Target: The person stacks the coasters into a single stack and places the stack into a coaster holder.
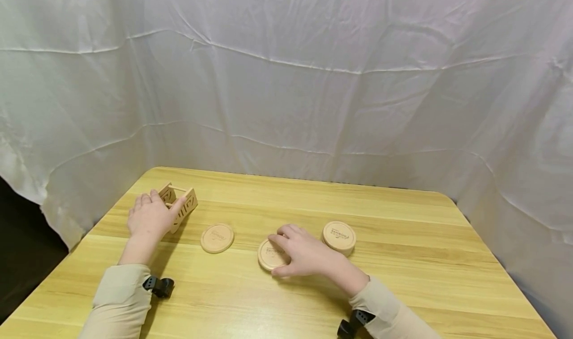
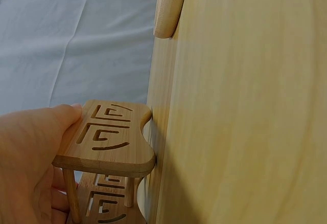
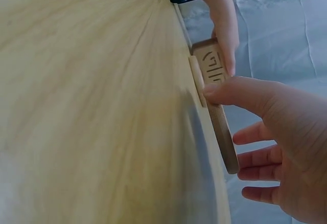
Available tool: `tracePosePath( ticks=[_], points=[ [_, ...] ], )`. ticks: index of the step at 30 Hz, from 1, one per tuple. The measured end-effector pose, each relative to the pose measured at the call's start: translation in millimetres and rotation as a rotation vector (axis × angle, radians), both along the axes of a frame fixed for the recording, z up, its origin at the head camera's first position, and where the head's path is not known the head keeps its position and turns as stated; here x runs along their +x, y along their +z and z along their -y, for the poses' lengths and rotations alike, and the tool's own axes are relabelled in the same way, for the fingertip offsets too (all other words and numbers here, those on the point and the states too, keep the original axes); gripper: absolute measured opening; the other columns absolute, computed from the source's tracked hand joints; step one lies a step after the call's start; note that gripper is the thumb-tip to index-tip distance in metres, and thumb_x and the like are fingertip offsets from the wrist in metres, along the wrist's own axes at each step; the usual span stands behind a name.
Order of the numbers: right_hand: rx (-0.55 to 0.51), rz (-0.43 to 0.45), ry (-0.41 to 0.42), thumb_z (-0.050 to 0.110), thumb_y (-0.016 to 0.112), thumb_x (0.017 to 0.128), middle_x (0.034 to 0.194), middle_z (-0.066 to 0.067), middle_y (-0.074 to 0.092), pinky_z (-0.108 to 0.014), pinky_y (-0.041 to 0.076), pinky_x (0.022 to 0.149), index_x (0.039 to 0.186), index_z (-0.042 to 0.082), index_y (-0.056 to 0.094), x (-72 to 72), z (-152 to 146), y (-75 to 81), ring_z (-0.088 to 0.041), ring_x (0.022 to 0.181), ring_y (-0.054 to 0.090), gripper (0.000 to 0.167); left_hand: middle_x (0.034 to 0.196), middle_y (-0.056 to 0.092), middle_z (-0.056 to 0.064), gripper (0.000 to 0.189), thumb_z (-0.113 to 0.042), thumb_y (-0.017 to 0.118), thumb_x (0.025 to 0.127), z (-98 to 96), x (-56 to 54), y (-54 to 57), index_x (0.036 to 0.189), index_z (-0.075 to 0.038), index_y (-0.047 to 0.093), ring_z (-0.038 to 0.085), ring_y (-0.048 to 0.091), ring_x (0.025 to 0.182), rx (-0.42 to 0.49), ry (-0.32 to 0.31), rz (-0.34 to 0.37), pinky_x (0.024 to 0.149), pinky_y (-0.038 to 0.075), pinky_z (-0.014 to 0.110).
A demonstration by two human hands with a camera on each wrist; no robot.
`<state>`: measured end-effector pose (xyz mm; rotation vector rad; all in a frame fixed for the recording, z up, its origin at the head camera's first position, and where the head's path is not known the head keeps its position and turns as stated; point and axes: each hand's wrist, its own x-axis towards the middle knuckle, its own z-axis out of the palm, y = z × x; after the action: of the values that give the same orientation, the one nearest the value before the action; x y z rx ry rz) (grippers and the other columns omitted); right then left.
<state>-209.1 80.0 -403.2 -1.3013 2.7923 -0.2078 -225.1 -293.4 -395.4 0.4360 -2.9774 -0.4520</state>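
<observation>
At the left of the table, my left hand (image 1: 149, 217) grips a slatted bamboo coaster holder (image 1: 191, 200). The left wrist view shows the thumb against one cut-out side panel (image 2: 112, 132), fingers curled around behind it. Near the middle, my right hand (image 1: 309, 253) pinches a round bamboo coaster (image 1: 267, 257) with printed lettering. Seen from the right wrist, this coaster (image 3: 223, 139) is edge-on and tilted, thumb on one face and fingertips by the other. Between the hands, another round coaster (image 1: 217, 238) lies flat on the table.
A short stack of coasters (image 1: 338, 235) stands just beyond my right wrist. The wood-grain table (image 1: 250, 299) has rounded far corners. White cloth (image 1: 286, 100) hangs behind it and along both sides. Each wrist wears a black camera mount (image 1: 161, 287).
</observation>
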Motion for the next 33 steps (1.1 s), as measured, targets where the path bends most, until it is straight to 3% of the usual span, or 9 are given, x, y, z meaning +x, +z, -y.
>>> tracePosePath(
  ticks=[13,33],
  points=[
    [-0.090,-0.065,0.013,0.054,0.072,0.078,0.129,-0.008,0.055,-0.038,0.049,0.102,0.140,0.009,0.050,1.2,-19.4,6.4,-0.020,0.119,0.051,0.079,0.146,0.015,0.048,0.109,-0.075,0.022,0.093,0.4,-1.3,-1.9,0.147,0.019,0.011,0.060,0.017,0.138,-0.010,-0.006,-0.004,0.113,0.018,0.070],
    [-0.147,-0.140,-0.022,0.050,0.074,0.077,0.126,-0.010,0.056,-0.042,0.050,0.099,0.138,0.007,0.053,2.5,-47.9,9.7,-0.024,0.117,0.052,0.077,0.147,0.015,0.048,0.108,-0.074,0.023,0.093,-1.4,0.3,-0.2,0.147,0.019,0.010,0.060,0.015,0.139,0.005,0.003,-0.002,0.113,0.017,0.069]
  ],
)
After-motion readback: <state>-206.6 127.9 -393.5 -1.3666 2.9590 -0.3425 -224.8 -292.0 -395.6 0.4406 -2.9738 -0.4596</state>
